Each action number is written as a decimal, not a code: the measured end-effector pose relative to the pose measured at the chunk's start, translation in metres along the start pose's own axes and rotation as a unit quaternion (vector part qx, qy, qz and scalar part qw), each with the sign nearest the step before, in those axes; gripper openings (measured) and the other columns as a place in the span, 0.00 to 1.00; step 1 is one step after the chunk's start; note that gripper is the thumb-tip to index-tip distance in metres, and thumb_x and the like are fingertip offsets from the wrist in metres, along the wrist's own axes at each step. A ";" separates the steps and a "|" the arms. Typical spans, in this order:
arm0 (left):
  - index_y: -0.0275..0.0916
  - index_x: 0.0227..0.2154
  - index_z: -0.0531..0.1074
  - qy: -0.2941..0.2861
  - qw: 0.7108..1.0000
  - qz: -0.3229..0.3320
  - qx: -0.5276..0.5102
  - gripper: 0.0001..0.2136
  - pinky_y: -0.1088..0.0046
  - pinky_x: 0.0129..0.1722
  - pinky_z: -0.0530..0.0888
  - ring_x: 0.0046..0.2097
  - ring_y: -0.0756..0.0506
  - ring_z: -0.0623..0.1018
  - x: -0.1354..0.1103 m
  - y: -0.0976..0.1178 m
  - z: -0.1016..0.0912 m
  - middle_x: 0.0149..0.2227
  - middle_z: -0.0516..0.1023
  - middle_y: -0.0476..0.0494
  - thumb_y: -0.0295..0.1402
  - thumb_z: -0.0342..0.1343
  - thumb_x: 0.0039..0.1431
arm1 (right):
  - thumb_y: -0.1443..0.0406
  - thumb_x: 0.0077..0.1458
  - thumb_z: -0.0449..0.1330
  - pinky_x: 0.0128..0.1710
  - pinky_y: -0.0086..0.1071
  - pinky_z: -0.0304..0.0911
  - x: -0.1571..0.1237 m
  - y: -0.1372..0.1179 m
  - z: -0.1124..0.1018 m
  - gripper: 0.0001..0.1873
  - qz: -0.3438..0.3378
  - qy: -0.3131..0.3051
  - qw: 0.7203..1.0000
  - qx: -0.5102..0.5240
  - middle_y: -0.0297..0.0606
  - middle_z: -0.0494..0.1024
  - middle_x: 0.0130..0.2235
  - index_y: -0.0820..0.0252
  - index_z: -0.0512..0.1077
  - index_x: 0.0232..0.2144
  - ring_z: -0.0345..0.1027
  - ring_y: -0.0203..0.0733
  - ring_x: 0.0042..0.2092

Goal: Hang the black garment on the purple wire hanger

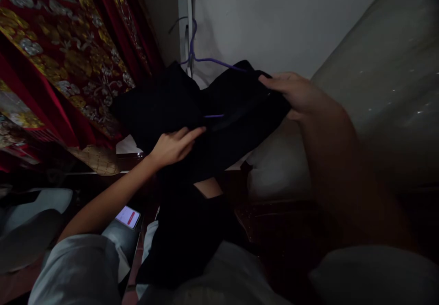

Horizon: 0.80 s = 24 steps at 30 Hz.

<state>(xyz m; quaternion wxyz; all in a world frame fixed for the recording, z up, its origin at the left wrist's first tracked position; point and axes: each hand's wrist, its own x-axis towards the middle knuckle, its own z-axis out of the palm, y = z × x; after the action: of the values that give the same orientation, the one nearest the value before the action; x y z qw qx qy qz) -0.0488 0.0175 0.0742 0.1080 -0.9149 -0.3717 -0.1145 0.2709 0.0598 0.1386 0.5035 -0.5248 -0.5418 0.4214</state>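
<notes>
A black garment (236, 131) hangs on a thin purple hanger (212, 61), its dark folds hard to tell apart. My right hand (295, 90) grips the garment's upper right edge, thumb on top and the other fingers mostly behind the cloth. At the middle of the front, my left hand (176, 146) is closed on the fabric, with the index finger reaching toward the opening. Part of the hanger's lower bar shows through that opening. Lower down, the black cloth drapes toward my lap.
The hanger's hook is at a pale vertical strip (190, 3) by the white wall (260, 21). A red and gold patterned cloth (68, 44) hangs at left. Translucent plastic sheeting (384, 94) covers the right side. A lit phone (128, 216) lies at lower left.
</notes>
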 end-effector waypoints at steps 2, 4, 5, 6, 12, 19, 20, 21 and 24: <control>0.46 0.72 0.55 -0.037 0.999 0.007 0.015 0.25 0.72 0.32 0.73 0.38 0.44 0.83 -0.002 0.007 0.003 0.47 0.81 0.41 0.35 0.43 0.75 | 0.56 0.65 0.60 0.31 0.31 0.68 0.002 0.009 -0.008 0.19 0.010 0.005 1.000 -0.019 0.39 0.84 0.38 0.68 0.79 0.34 0.75 0.29 0.30; 0.44 0.74 0.52 -0.073 0.996 -0.035 0.022 0.28 0.70 0.32 0.73 0.35 0.43 0.83 0.003 0.016 0.006 0.43 0.83 0.40 0.34 0.46 0.73 | 0.56 0.66 0.57 0.29 0.30 0.64 0.007 0.017 -0.016 0.20 0.000 -0.002 0.999 -0.033 0.37 0.83 0.35 0.70 0.77 0.33 0.72 0.25 0.26; 0.42 0.74 0.51 -0.086 0.994 -0.061 0.026 0.29 0.69 0.33 0.74 0.35 0.41 0.83 0.007 0.020 0.008 0.42 0.83 0.39 0.33 0.47 0.73 | 0.56 0.67 0.56 0.28 0.30 0.63 0.009 0.021 -0.020 0.21 -0.014 -0.014 0.999 -0.038 0.36 0.83 0.34 0.70 0.77 0.34 0.71 0.24 0.25; 0.40 0.74 0.51 -0.096 0.991 -0.085 0.030 0.30 0.67 0.34 0.74 0.36 0.40 0.84 0.011 0.023 0.011 0.40 0.84 0.38 0.33 0.48 0.73 | 0.56 0.67 0.56 0.28 0.31 0.62 0.011 0.024 -0.022 0.21 -0.031 -0.029 0.998 -0.043 0.36 0.83 0.34 0.71 0.77 0.35 0.71 0.24 0.25; 0.35 0.50 0.78 -0.100 0.987 -0.122 -0.016 0.14 0.66 0.35 0.73 0.37 0.37 0.82 0.014 0.029 0.034 0.37 0.81 0.34 0.38 0.53 0.71 | 0.58 0.62 0.62 0.41 0.40 0.65 0.015 0.026 -0.020 0.20 -0.087 0.083 0.973 -0.195 0.49 0.84 0.44 0.73 0.78 0.46 0.78 0.37 0.43; 0.39 0.35 0.73 0.243 0.925 -0.150 -0.252 0.04 0.71 0.34 0.73 0.33 0.46 0.76 -0.004 0.051 0.057 0.33 0.75 0.46 0.32 0.62 0.63 | 0.69 0.59 0.64 0.41 0.32 0.68 -0.061 0.027 0.058 0.08 -0.256 0.123 0.951 -0.124 0.41 0.82 0.41 0.63 0.78 0.42 0.77 0.38 0.43; 0.40 0.39 0.73 0.290 0.895 -0.160 -0.298 0.05 0.72 0.36 0.74 0.34 0.47 0.77 -0.003 0.059 0.061 0.35 0.76 0.46 0.31 0.62 0.62 | 0.66 0.58 0.65 0.38 0.31 0.66 -0.075 0.036 0.076 0.05 -0.237 0.076 0.965 -0.085 0.38 0.81 0.37 0.61 0.77 0.38 0.76 0.37 0.40; 0.40 0.46 0.72 0.326 0.861 -0.176 -0.348 0.11 0.72 0.37 0.75 0.36 0.47 0.78 -0.003 0.067 0.066 0.38 0.77 0.45 0.30 0.62 0.61 | 0.64 0.58 0.65 0.36 0.31 0.65 -0.087 0.047 0.095 0.06 -0.201 0.046 0.977 -0.046 0.36 0.80 0.35 0.60 0.77 0.38 0.75 0.37 0.38; 0.44 0.66 0.59 0.378 0.748 -0.252 -0.484 0.31 0.72 0.41 0.79 0.38 0.47 0.80 -0.005 0.087 0.086 0.42 0.78 0.44 0.31 0.62 0.63 | 0.58 0.52 0.69 0.33 0.31 0.64 -0.105 0.092 0.146 0.15 -0.111 0.053 0.991 0.055 0.32 0.76 0.31 0.57 0.72 0.39 0.71 0.37 0.33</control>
<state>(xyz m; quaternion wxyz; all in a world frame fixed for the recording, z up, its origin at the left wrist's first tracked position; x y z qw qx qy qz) 0.0200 -0.0225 -0.0194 -0.2505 -0.5996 -0.4122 -0.6386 0.1343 -0.0258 0.0171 0.6030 -0.4546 -0.5455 0.3636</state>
